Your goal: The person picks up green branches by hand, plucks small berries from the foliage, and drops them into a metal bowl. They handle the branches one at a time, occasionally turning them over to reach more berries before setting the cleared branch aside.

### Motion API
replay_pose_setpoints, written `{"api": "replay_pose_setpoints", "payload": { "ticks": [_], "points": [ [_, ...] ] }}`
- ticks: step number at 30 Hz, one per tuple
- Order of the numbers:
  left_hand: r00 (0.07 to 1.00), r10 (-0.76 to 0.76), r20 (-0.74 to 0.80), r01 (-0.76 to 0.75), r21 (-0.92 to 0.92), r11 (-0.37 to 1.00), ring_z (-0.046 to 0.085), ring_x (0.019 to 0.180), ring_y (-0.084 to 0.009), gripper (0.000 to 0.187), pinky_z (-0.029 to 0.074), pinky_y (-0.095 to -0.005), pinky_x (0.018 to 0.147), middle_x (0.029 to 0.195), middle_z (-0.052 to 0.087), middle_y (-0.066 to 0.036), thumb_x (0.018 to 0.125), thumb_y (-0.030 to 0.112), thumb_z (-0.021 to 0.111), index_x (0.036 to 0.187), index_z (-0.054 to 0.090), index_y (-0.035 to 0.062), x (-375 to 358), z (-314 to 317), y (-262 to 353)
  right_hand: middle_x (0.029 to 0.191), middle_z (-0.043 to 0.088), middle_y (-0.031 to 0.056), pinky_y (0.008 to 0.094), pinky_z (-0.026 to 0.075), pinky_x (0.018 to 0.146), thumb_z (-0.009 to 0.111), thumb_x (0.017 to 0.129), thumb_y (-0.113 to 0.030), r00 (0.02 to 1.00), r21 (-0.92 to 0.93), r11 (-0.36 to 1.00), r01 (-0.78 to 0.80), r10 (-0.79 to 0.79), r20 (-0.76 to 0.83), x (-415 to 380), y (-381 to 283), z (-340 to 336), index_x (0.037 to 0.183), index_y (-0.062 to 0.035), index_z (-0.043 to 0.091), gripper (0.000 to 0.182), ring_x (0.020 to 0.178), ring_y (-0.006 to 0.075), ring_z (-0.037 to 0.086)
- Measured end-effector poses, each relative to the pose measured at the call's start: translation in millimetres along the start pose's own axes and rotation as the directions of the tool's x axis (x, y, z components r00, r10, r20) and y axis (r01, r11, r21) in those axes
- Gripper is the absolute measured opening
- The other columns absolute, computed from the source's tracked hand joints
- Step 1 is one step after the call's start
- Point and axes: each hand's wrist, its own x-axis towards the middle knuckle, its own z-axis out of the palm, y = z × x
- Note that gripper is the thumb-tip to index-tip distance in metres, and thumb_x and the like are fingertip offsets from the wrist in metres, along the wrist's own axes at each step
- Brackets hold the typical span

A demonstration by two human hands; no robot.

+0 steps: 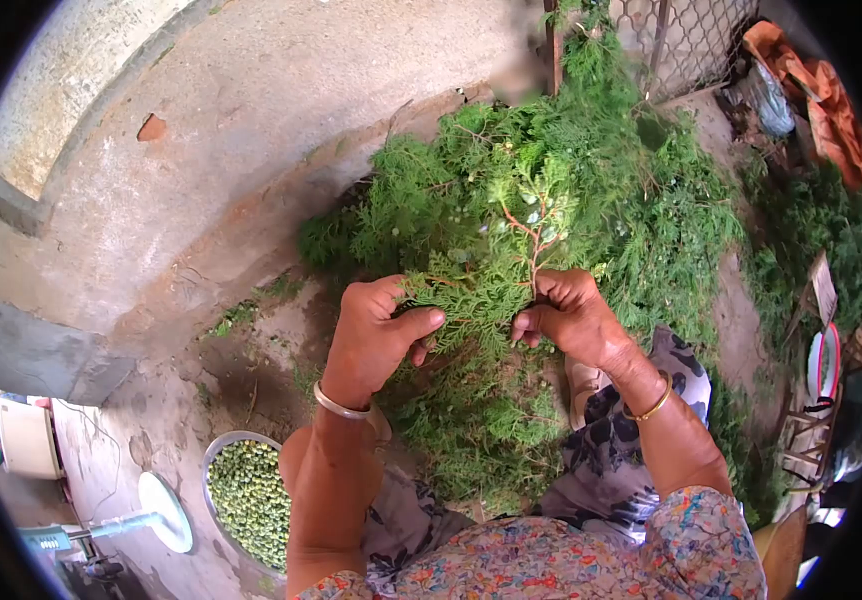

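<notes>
In front of me I hold up a conifer sprig [529, 232], flat green fronds with an orange-brown stem and small pale cones. My right hand [583, 322] pinches its stem between thumb and fingers. My left hand [376, 330] is closed at the left end of a flat leafy frond [476, 305] that spreads between both hands. Whether this frond is joined to the stem in my right hand is hard to see. Below and behind lies a large heap of cut conifer branches [641, 230]. More cut greenery [486, 425] lies between my legs.
A metal bowl [213, 465] full of small green cones stands at my left, beside a pale blue fan [166, 512]. A plastered wall edge [241, 140] curves along the upper left. Wire mesh [696, 45], an orange cloth [821, 100] and a wooden frame [804, 450] are at the right.
</notes>
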Motion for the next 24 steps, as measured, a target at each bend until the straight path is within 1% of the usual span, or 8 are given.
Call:
{"api": "replay_pose_setpoints", "payload": {
  "ticks": [5, 7, 8, 10, 11, 13, 16, 24],
  "points": [
    [1.0, 0.001, 0.031, -0.008, 0.212, 0.977, 0.05, 0.046, -0.0065, 0.006, 0.038, -0.0215, 0.039, 0.061, 0.056, -0.003, 0.08, -0.002, 0.061, 0.084, 0.064, -0.0022, -6.2, -23.4, 5.5, 0.071, 0.064, 0.009, 0.0237, 0.049, 0.052, 0.054, 0.082, 0.009, 1.0, -0.027, 0.999, -0.019, 0.019, -0.005, -5.6, -4.7, -14.4, 0.075, 0.0027, 0.055, 0.009, 0.062, 0.01, 0.061],
    [0.932, 0.088, -0.352, -0.016, 0.202, 0.979, 0.048, 0.043, -0.008, 0.007, 0.036, -0.0206, 0.038, 0.059, 0.056, -0.005, 0.085, 0.006, 0.06, 0.08, 0.062, 0.001, -7.4, -50.1, 1.0, 0.071, 0.065, 0.0089, 0.0238, 0.05, 0.053, 0.055, 0.083, 0.008, 0.99, -0.11, 0.993, -0.039, 0.023, -0.142, -11.0, -8.4, -38.0, 0.079, 0.003, 0.058, 0.007, 0.061, 0.0105, 0.061],
    [0.933, 0.094, -0.347, -0.024, 0.2, 0.98, 0.048, 0.043, -0.008, 0.007, 0.036, -0.0206, 0.038, 0.059, 0.056, -0.005, 0.085, 0.006, 0.06, 0.08, 0.062, 0.001, -5.9, -52.0, 0.5, 0.07, 0.065, 0.0087, 0.0238, 0.05, 0.054, 0.056, 0.083, 0.006, 0.982, -0.041, 0.999, -0.013, 0.005, -0.188, -13.1, -8.2, -40.1, 0.082, 0.0027, 0.059, 0.004, 0.061, 0.0109, 0.061],
    [0.93, -0.062, -0.362, -0.059, -0.314, 0.948, 0.046, 0.04, -0.0101, 0.022, 0.036, -0.0208, 0.038, 0.058, 0.056, -0.008, 0.091, 0.021, 0.058, 0.077, 0.058, 0.0035, -3.7, -53.5, -0.2, 0.07, 0.065, 0.0088, 0.0241, 0.05, 0.054, 0.057, 0.083, 0.006, 0.976, 0.034, 0.999, -0.001, 0.009, -0.216, -16.4, -7.7, -44.9, 0.084, 0.0026, 0.059, 0.004, 0.061, 0.0113, 0.061],
    [0.931, -0.063, -0.359, -0.058, -0.316, 0.947, 0.046, 0.04, -0.0101, 0.022, 0.036, -0.0208, 0.038, 0.058, 0.056, -0.008, 0.091, 0.021, 0.058, 0.077, 0.058, 0.0035, -3.1, -49.6, -5.3, 0.07, 0.065, 0.0089, 0.0244, 0.051, 0.055, 0.058, 0.082, 0.005, 0.972, 0.109, 0.994, 0.007, 0.019, -0.234, -18.1, -7.2, -46.6, 0.085, 0.0025, 0.059, 0.004, 0.061, 0.0118, 0.061],
    [1.0, -0.002, 0.019, 0.014, -0.642, 0.766, 0.049, 0.043, -0.0121, 0.033, 0.038, -0.0209, 0.038, 0.064, 0.059, -0.012, 0.092, 0.034, 0.054, 0.077, 0.056, 0.0046, -1.1, -30.8, -23.9, 0.071, 0.065, 0.0095, 0.0252, 0.051, 0.055, 0.058, 0.082, 0.005, 0.969, 0.132, 0.991, 0.004, 0.029, -0.246, -19.6, -6.0, -49.1, 0.086, 0.0025, 0.059, 0.004, 0.061, 0.0127, 0.062],
    [0.975, -0.097, 0.199, 0.215, -0.743, 0.633, 0.057, 0.057, -0.014, 0.035, 0.04, -0.0192, 0.041, 0.082, 0.062, -0.019, 0.094, 0.04, 0.049, 0.085, 0.059, 0.0073, 5.4, 0.7, -48.6, 0.071, 0.065, 0.0099, 0.025, 0.051, 0.055, 0.058, 0.083, 0.003, 0.964, 0.129, 0.992, 0.004, 0.03, -0.264, -20.0, -6.8, -46.8, 0.086, 0.0026, 0.06, 0.004, 0.061, 0.0128, 0.062],
    [0.971, -0.124, 0.204, 0.231, -0.667, 0.708, 0.055, 0.058, -0.0164, 0.018, 0.038, -0.0226, 0.044, 0.083, 0.062, -0.018, 0.088, 0.013, 0.057, 0.1, 0.06, 0.0002, 13.4, 27.9, -36.6, 0.071, 0.066, 0.0086, 0.0241, 0.05, 0.054, 0.06, 0.083, 0.001, 0.984, 0.005, 0.994, -0.108, 0.107, -0.141, -10.9, -6.3, -32.0, 0.083, 0.0031, 0.06, 0.002, 0.06, 0.0119, 0.062]
  ]
}}
